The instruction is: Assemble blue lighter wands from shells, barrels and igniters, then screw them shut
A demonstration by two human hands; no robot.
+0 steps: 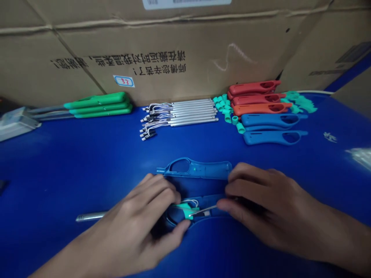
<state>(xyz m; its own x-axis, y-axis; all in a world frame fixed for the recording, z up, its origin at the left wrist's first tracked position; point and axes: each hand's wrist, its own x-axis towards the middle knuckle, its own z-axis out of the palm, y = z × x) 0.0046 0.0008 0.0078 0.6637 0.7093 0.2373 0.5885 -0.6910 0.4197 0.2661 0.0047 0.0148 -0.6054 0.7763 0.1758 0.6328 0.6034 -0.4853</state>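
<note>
Under my hands lies an open blue plastic shell half [199,202] holding a teal plastic piece [187,210] and fine white wires [191,202]. My left hand [136,220] is shut over this shell, and a metal tube [91,217] runs out beneath the hand to the left. My right hand [257,204] pinches the end of a thin metal pin [204,211] that reaches toward the teal piece. A second blue shell half [194,168] lies just beyond my fingers, apparently apart from them. My hands hide much of the lower shell.
Along the far side of the blue table [58,162] lie green handles [98,105], wired metal tubes [179,114], teal rings [224,110], red shells [255,96], blue shells [272,127] and teal pieces [298,101]. A cardboard box wall [139,50] stands behind them.
</note>
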